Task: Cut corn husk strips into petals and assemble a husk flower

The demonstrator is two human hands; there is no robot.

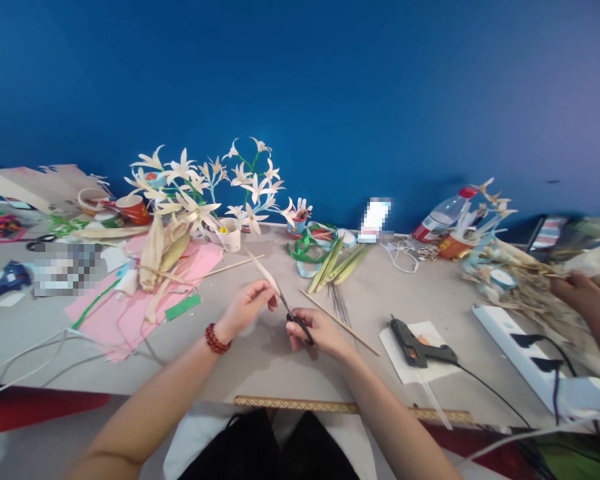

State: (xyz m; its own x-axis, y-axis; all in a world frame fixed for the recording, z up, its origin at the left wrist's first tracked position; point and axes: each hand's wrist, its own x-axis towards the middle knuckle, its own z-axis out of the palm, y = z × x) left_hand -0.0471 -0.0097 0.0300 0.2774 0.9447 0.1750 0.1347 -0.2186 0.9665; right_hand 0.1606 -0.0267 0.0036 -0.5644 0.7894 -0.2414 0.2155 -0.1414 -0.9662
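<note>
My left hand (251,305), with a red bead bracelet on its wrist, pinches a narrow cream strip of husk (263,268) that points up and to the left. A pair of scissors (300,323) with black handles is gripped in my right hand (319,330), its blades reaching up to the strip beside my left fingers. Behind my right hand lie green husk leaves (327,267), several thin wires (339,303) and a wooden stick (343,323). Husk flowers (197,210) on green stems stand in a paper cup (229,239) further back.
A black glue gun (417,343) rests on white paper at right, near a power strip (515,353) with cords. Another person's hand (577,293) is at far right. Pink paper (100,313) with dried husks (165,257) lies left. A bottle (443,217) stands by the blue wall.
</note>
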